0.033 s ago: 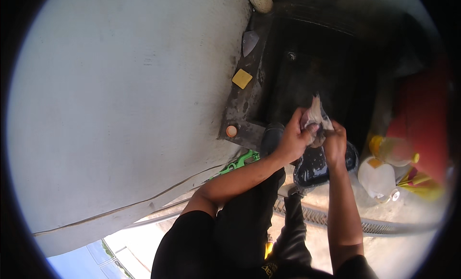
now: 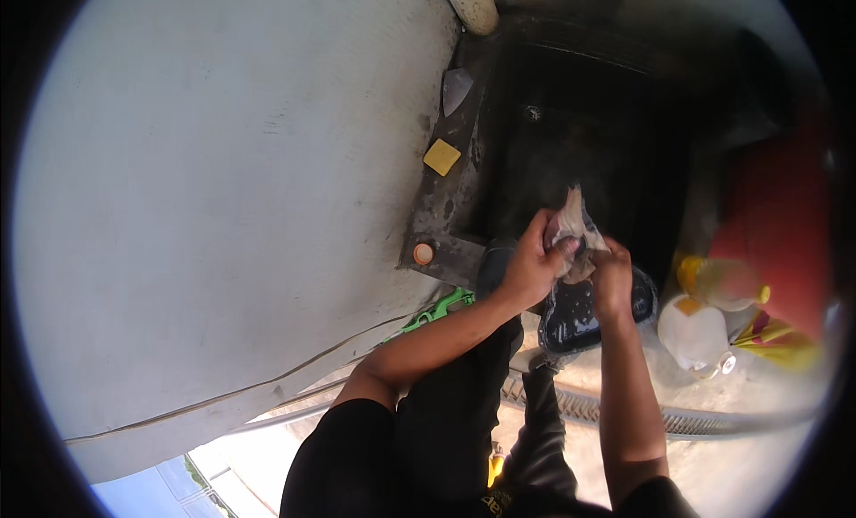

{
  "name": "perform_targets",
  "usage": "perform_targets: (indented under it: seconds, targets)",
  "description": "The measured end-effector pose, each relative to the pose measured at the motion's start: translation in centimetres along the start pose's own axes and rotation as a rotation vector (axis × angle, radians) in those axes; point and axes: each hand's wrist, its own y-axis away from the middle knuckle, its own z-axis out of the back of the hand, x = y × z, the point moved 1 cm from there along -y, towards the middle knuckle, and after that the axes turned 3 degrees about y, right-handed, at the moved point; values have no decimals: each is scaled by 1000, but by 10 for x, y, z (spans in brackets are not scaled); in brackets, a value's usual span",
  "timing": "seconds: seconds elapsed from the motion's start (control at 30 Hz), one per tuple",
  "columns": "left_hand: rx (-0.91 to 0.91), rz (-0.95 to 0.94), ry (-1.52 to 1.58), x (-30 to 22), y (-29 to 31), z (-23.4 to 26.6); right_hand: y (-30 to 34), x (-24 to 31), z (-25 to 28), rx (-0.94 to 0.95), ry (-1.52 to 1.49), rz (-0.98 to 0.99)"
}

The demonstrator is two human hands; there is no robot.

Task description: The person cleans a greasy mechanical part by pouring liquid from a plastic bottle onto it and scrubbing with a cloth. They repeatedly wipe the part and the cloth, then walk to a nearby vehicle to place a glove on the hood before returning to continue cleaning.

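My left hand (image 2: 538, 261) and my right hand (image 2: 613, 273) grip a pale, crumpled cloth (image 2: 571, 217) with dark stains. Both sets of fingers are closed on it, and its narrow end points away from me. The cloth looks wet and is bunched between the thumbs. Below and just nearer than the hands stands a black tub (image 2: 546, 333) with whitish suds or wet streaks inside. Beyond them lies a dark, walled sink (image 2: 571, 143) with a small drain (image 2: 532, 113) in its floor.
On the sink's left ledge lie a yellow sponge-like block (image 2: 441, 157), a grey triangular piece (image 2: 456, 91) and an orange-rimmed cap (image 2: 423, 254). A green plastic object (image 2: 441, 308) is by the wall (image 2: 223, 206). At right are a white jug (image 2: 694, 335), a clear bottle (image 2: 731, 283) and something red (image 2: 776, 224).
The whole view has shifted slightly, so surroundings appear a little lower and farther left. Both hands still hold the cloth, whose folds have changed slightly.
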Motion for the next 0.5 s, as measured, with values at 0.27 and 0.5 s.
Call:
perform_targets:
  seconds: [0.27, 0.5]
  targets:
    - [-80, -14, -32, -8, -9, 7, 15, 24, -13, -115, 488, 329]
    - [-127, -154, -570, -32, -36, 4, 19, 40, -33, -166, 488, 72]
